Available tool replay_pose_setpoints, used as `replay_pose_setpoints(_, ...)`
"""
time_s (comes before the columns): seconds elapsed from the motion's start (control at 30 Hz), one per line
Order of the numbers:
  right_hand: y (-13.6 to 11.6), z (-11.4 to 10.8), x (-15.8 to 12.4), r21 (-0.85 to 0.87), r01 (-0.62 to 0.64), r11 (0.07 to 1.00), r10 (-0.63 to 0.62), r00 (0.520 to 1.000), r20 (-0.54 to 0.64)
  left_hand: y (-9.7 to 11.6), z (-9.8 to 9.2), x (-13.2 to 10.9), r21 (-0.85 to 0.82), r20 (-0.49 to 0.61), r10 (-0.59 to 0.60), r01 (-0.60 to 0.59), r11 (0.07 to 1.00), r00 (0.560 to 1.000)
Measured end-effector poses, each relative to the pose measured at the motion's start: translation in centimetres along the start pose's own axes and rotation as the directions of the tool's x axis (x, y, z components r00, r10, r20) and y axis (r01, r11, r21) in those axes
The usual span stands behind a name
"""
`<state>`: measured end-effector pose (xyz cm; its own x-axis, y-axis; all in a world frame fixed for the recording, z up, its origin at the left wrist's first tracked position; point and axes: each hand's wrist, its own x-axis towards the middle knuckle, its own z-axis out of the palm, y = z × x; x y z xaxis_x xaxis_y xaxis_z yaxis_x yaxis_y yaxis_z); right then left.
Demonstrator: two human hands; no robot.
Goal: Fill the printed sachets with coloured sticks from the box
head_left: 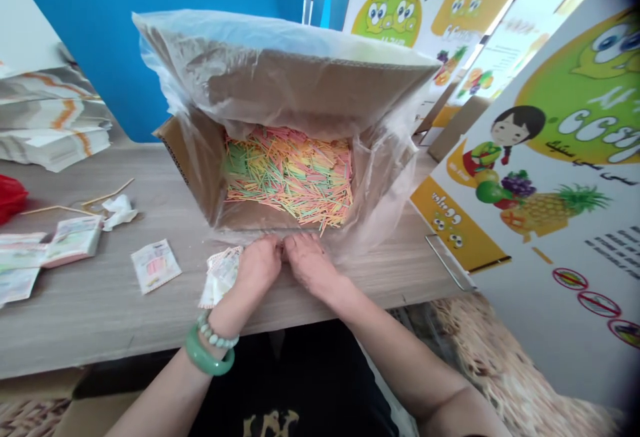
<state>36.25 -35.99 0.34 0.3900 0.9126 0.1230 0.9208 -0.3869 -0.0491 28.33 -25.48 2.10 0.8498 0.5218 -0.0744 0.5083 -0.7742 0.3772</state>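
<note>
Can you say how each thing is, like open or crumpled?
Left hand and right hand: close together
Cardboard box: open
Plastic liner: draped over edges
Colourful sticks: loose, heaped in box
Packets by left hand: overlapping
Lone packet: lying flat
White scrap: crumpled
Green bangle: worn
White bundles: stacked

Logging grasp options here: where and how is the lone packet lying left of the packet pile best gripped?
The lone packet is probably best pinched at its near edge, left hand coming from the person's side: it lies flat, that edge unobstructed, with the packet pile to its right.
</note>
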Motion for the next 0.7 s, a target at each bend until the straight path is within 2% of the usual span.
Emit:
replay_pose_setpoints(0.07, 1.1, -0.5, 0.7, -0.045, -0.047, 0.998, 0.048, 0.999, 0.018, 0.4, -0.3, 0.0, -0.055, -0.013, -0.018, 0.017, 0.998, 1.0)
replay_pose_setpoints(0.13, 3.2, -1.2, 1.3, -0.103, -0.145, 0.984, 0.151, 0.987, 0.058, 1.2, 0.3, -0.1, -0.023, -0.082, 0.013, -0.015, 1.0, 0.997)
replay_pose_setpoints(0.2, 5.8, -1.8, 1.8, -0.171, -0.266, 0.949, 0.284, 0.954, 0.094, 2.1, 1.6, -0.4, 0.085, -0.085, 0.153, -0.146, 0.986, 0.985)
replay_pose_setpoints(0.27, 8.1, -2.0, 2.0, -0.22, -0.335, 0.916, 0.363, 0.925, 0.107, 3.1, 3.1, -0.5, 0.155, -0.001, 0.339, -0.335, 0.929, 0.941)
replay_pose_setpoints(0.33, 9.7, -1.8, 2.2, -0.243, -0.338, 0.909, 0.375, 0.918, 0.129, 3.9, 4.3, -0.4, 0.162, 0.071, 0.432, -0.438, 0.884, 0.899)
replay_pose_setpoints(0.4, 10.7, -1.3, 2.4, -0.254, -0.302, 0.919, 0.346, 0.926, 0.149, 4.4, 4.8, 0.0, 0.175, 0.102, 0.413, -0.425, 0.888, 0.905)
replay_pose_setpoints(0.5, 11.3, -0.6, 3.1, -0.274, -0.25, 0.929, 0.287, 0.952, 0.104, 4.5, 4.8, 0.4, 0.22, 0.105, 0.39, -0.404, 0.888, 0.915)
replay_pose_setpoints(0.6, 11.3, 0.0, 3.9, -0.278, -0.244, 0.929, 0.266, 0.963, 0.043, 4.4, 4.4, 0.2, 0.254, 0.083, 0.434, -0.44, 0.861, 0.897)
replay_pose_setpoints(0.7, 11.3, 0.1, 4.7, -0.169, -0.334, 0.927, 0.34, 0.941, 0.004, 4.2, 4.1, -0.1, 0.238, 0.093, 0.47, -0.478, 0.845, 0.878)
